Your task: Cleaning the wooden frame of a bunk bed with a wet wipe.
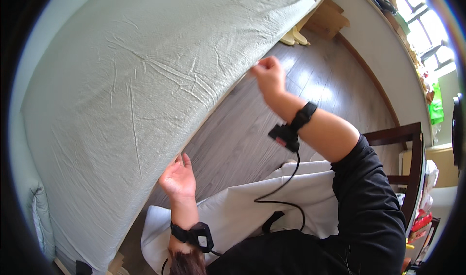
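Note:
A pale grey-green fitted sheet, wrinkled in its middle, covers a mattress that fills the left of the view. At the mattress's side edge, my right hand pinches the edge of the sheet between thumb and fingers. My left hand is lower along the same edge, palm up, its fingers apart and partly hidden at the rim of the bed. Both wrists wear black straps with small devices, and a black cable hangs from the right one.
Grey wood-look flooring runs beside the bed. Pale slippers and a cardboard box lie near the bed's far end. A dark wooden chair stands at right, below a cluttered windowsill. Light fabric drapes over my lap.

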A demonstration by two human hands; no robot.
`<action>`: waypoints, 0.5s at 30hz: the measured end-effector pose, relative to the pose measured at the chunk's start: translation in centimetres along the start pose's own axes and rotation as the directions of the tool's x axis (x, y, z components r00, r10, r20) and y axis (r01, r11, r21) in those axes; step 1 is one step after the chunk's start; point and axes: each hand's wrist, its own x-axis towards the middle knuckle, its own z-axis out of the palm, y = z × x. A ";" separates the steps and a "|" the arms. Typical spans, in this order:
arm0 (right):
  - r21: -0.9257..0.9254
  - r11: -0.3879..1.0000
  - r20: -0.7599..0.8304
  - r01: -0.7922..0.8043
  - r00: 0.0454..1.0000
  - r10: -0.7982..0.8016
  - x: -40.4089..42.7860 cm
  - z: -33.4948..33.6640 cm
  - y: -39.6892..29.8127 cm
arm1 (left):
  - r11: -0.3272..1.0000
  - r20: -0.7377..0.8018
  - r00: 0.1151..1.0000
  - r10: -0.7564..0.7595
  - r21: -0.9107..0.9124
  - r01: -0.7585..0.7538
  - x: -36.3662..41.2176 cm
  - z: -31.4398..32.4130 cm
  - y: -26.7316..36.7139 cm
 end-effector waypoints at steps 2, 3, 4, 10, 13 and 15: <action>0.061 0.996 -0.164 0.060 0.985 -0.049 5.7 -2.1 0.9 | 1.000 0.021 1.000 -0.007 -0.001 0.007 0.4 0.2 -0.5; 0.129 0.984 -0.266 0.119 0.961 -0.081 7.8 -2.7 1.2 | 1.000 0.023 1.000 0.004 -0.002 -0.004 0.4 0.4 -0.6; 0.171 0.982 -0.275 0.085 0.961 -0.035 8.5 -2.8 0.7 | 1.000 0.005 1.000 0.008 -0.008 -0.008 0.0 0.3 -0.4; 0.227 0.974 -0.123 0.014 0.992 0.014 2.1 1.1 0.0 | 0.995 -0.068 0.996 0.049 -0.086 -0.055 -0.5 0.5 0.0; 0.057 0.998 0.308 0.021 0.951 -0.038 -4.3 1.7 1.0 | 0.988 -0.114 0.989 0.090 -0.113 -0.103 -0.9 0.8 0.2; 0.164 0.965 0.285 0.207 0.926 -0.247 -5.2 1.8 1.2 | 0.981 -0.177 0.971 0.163 -0.076 -0.179 -0.9 1.6 -0.3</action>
